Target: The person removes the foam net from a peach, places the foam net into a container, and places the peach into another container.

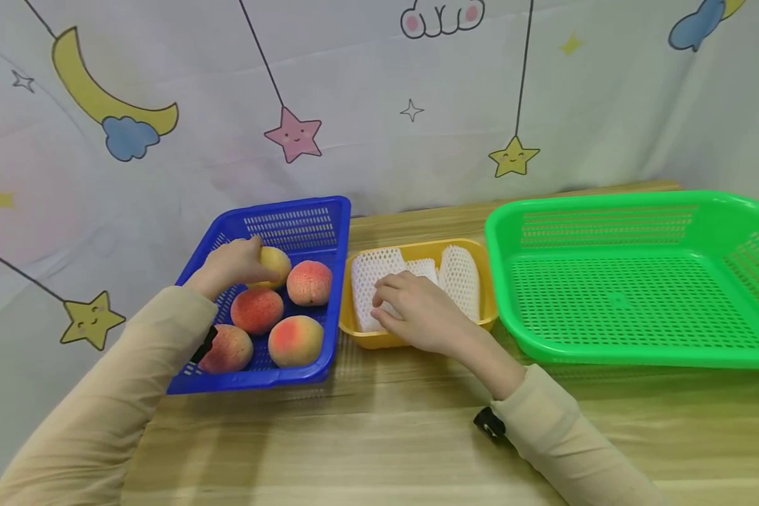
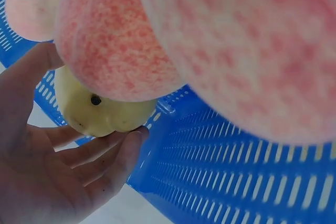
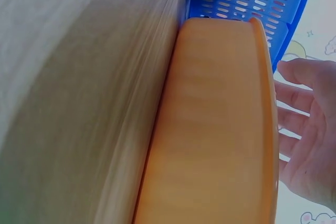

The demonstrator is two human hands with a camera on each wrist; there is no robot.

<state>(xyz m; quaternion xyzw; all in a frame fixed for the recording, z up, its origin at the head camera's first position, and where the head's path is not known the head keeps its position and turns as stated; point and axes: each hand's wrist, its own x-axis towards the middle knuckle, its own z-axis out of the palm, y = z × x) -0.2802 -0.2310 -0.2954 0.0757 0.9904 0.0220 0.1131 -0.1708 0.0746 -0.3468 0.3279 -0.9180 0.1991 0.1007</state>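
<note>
In the blue basket (image 1: 190, 383) my left hand (image 1: 232, 263) reaches to the far left and holds a yellow peach (image 1: 275, 266). The left wrist view shows the thumb and fingers (image 2: 100, 156) around this yellow peach (image 2: 100, 103), which has a dark spot. Several red and pink peaches, among them a red peach (image 1: 257, 310), lie near it. My right hand (image 1: 417, 309) hovers over white foam net sleeves (image 1: 460, 277) in a small yellow container (image 1: 379, 340). Its fingers are loosely bent; whether they touch a sleeve is hidden.
To the right stands a large green basket (image 1: 632, 355) with slotted sides, close beside the yellow container. All of them sit on a wooden table (image 1: 379, 436). A white curtain (image 1: 367, 84) printed with stars and a moon hangs behind.
</note>
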